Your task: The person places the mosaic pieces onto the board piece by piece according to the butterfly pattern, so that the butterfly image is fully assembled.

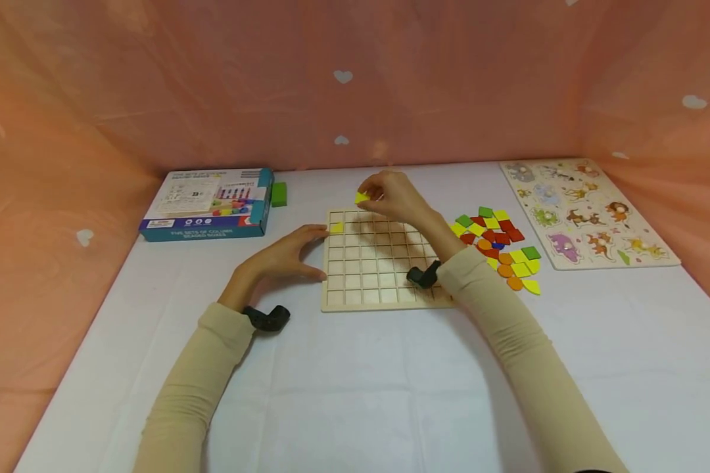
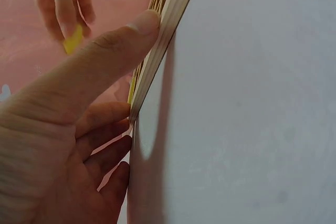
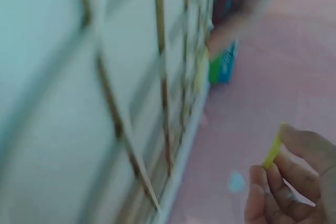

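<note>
- While the left hand (image 1: 284,256) rests against the left edge of a wooden grid board (image 1: 355,282), its thumb and fingers are spread well apart, the thumb touching nearer the person and the fingertips reaching the edge near the far corner.
- The right hand (image 1: 393,196) pinches a yellow tile (image 1: 361,197) between the thumb and fingers; in the right wrist view, its other fingers are bent beneath.
- That tile is raised beside the far edge of the board, toward the left, and apart from it.
- A second yellow piece (image 1: 336,227) lies in the far left corner compartment of the board, just beside the left fingertips.
- Right of the board, partly behind the right forearm, is a loose pile of flat shapes (image 1: 515,235) in red, yellow, green, orange and blue, some overlapping.
- Farther right, an animal puzzle (image 1: 580,197) lies flat, with coloured animal pictures on it.
- To the far left lies a blue and white box (image 1: 213,203), and a green block (image 1: 279,194) is just beside its right side.
- Everything lies on a white tabletop (image 1: 343,394); a pinkish-orange curtain (image 1: 272,79) with pale hearts hangs behind.
</note>
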`<state>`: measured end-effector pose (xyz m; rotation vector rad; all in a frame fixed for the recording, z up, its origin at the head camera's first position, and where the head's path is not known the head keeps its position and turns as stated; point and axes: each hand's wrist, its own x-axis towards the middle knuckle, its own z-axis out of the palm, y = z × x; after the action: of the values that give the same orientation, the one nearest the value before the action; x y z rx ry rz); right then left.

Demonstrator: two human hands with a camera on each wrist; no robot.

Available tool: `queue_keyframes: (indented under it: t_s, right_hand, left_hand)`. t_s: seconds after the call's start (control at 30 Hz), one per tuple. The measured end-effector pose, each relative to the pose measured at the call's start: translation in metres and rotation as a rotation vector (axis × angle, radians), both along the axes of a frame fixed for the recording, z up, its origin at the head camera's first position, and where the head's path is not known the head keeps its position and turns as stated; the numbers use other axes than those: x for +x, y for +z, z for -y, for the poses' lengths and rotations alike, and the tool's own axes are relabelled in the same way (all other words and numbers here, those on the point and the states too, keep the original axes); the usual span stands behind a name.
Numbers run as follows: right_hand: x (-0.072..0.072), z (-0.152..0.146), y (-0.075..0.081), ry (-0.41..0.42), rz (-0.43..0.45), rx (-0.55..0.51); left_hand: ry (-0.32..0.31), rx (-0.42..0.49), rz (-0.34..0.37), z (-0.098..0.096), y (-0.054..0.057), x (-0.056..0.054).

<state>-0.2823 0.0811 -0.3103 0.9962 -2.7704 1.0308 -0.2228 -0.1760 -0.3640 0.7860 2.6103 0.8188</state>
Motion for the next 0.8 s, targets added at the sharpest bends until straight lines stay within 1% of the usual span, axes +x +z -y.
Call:
queue_keyframes:
  t_s: [0.07, 0.17, 0.3, 0.37, 0.53, 0.63, 0.8]
  right_hand:
    - [0.000, 0.011, -0.009, 0.025, 0.019, 0.043]
    - [-0.002, 0.017, -0.021, 0.055, 0.053, 0.101]
    - [-0.005, 0.019, -0.034, 0.089, 0.091, 0.110]
    - [-0.006, 0.020, -0.039, 0.103, 0.078, 0.114]
    - [-0.008, 0.021, -0.044, 0.119, 0.010, 0.142]
    - [-0.009, 0.020, -0.045, 0.124, 0.009, 0.136]
    - [-0.010, 0.019, -0.046, 0.141, 0.050, 0.107]
  left_hand:
    - [0.000, 0.004, 0.005, -0.001, -0.001, -0.001]
    - [0.006, 0.001, 0.016, -0.002, -0.002, -0.001]
    - [0.014, -0.014, 0.016, 0.000, -0.002, -0.001]
    - [0.016, -0.019, 0.013, 0.001, -0.001, -0.001]
    - [0.013, -0.021, 0.014, 0.001, 0.000, -0.001]
    - [0.014, -0.019, 0.018, 0.000, 0.001, -0.001]
    - [0.015, -0.012, 0.022, -0.001, 0.001, -0.001]
